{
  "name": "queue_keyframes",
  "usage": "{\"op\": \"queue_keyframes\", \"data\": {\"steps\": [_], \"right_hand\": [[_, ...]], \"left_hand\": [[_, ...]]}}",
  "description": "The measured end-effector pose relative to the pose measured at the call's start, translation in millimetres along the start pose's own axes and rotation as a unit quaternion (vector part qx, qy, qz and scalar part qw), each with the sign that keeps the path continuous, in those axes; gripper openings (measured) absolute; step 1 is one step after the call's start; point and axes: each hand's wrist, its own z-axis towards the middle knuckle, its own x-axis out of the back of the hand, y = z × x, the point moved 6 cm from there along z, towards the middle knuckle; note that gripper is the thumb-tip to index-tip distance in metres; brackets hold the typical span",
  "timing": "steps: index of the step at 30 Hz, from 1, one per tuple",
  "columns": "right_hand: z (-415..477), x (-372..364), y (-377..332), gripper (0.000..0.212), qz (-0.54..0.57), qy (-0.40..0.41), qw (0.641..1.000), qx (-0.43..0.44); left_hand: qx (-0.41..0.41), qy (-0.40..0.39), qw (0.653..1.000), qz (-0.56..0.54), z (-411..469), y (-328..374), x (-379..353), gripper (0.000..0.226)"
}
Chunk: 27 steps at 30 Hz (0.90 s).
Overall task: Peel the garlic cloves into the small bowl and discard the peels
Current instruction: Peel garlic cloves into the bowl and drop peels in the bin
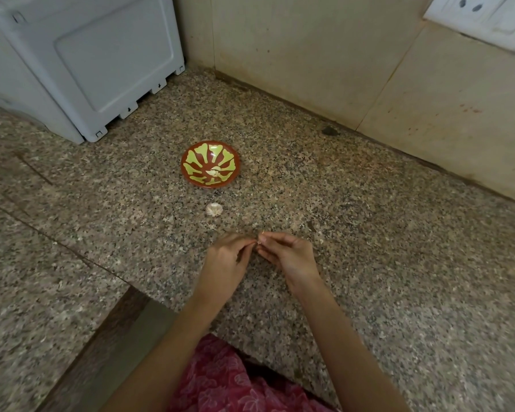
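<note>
Over the speckled bench [369, 233], left hand [228, 258] and right hand [290, 255] meet, fingers [275, 237] of both pinching a garlic clove [258, 242]. A garlic head [214, 209] lies near the red-and-green small bowl [197, 157], which holds peeled cloves [214, 171].

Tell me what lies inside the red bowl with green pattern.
In the small red, green-patterned bowl lie a few pale peeled garlic cloves near its middle. Nothing covers them; their count is unclear.

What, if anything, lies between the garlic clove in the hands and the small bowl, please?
Only a loose garlic piece lies on the counter between them, slightly left of the straight path. The left hand and right hand pinch the garlic clove; lifted, it should clear that piece toward the small bowl.
</note>
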Motion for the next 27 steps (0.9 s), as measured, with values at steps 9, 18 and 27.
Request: {"op": "queue_keyframes", "data": {"steps": [9, 18, 27], "right_hand": [[2, -3, 0, 0.011, -0.052, -0.021, 0.998, 0.021], [0, 5, 0, 0.014, -0.018, -0.049, 0.998, -0.026], [-3, 9, 0, 0.02, 0.021, -0.047, 0.998, -0.032]], "left_hand": [[0.004, 0.001, 1.0, 0.01, -4, 0, -1, 0.014], [0.047, 0.019, 0.999, 0.01, 4, -15, 11, 0.018], [0.099, 0.014, 0.995, -0.016, 0, -15, 1, 0.018]]}}
